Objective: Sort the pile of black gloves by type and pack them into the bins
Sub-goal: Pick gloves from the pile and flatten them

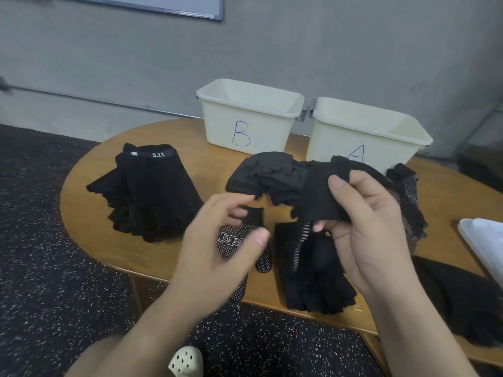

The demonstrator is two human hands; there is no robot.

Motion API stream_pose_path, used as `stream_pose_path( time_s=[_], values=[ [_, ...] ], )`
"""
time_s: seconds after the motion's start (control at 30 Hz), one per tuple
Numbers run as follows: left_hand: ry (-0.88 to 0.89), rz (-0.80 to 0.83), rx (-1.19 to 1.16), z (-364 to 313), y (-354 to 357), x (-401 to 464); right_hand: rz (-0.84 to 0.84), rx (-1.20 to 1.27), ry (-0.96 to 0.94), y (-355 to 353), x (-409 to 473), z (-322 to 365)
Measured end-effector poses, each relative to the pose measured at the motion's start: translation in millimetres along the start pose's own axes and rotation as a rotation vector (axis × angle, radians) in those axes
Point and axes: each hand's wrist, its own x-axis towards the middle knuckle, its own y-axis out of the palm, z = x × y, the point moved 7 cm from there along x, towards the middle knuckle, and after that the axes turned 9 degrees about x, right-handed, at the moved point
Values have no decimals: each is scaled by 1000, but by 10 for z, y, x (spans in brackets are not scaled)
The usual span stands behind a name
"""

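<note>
My right hand (pixel 364 221) grips a thin black glove (pixel 313 197) with ragged cuffs, lifted above the wooden table (pixel 89 213). My left hand (pixel 217 246) hovers beside it with loosely curled fingers and holds nothing. Under my left hand lies a dotted-grip glove (pixel 239 240). A fingerless glove (pixel 313 281) lies at the table's front edge. A stack of black "5.11" gloves (pixel 147 194) sits on the left. A jumbled pile of gloves (pixel 272 172) lies in front of the bins. Cream bin B (pixel 245 126) and cream bin A (pixel 362 137) stand at the back.
More dotted gloves (pixel 405 191) lie at the right behind my right hand. Another dark glove (pixel 457 292) hangs over the right front edge. A white flat object (pixel 484 240) sits at the far right. A speckled dark floor (pixel 40 268) surrounds the table.
</note>
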Motion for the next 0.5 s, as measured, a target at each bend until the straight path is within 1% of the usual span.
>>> stream_pose_path(
  time_s=[0.07, 0.1, 0.13, 0.23, 0.3, 0.37, 0.4, 0.47, 0.5],
  values=[
    [25, 139, 21, -119, 194, -74, 37, -37, 26, 80, -37, -50],
    [5, 159, 22, -140, 267, -105, 59, -52, 39, 117, -52, -79],
    [-26, 138, 14, -145, 313, -124, 79, -57, 54, 153, -69, -100],
    [-117, -3, -47, -104, 324, -111, 109, -67, 79, 194, -86, -149],
    [-176, -20, -113, -77, 285, -75, 117, -101, 76, 183, -70, -166],
    [-260, 25, -256, -63, 233, -35, 96, -192, 34, 123, -34, -161],
    [-329, 47, -371, -28, 209, -23, 75, -249, 12, 81, -12, -152],
    [-553, 89, -675, 95, 207, -39, 55, -329, 25, 20, 23, -167],
    [-653, 101, -804, 165, 211, -60, 67, -353, 79, 2, 34, -215]
  ],
)
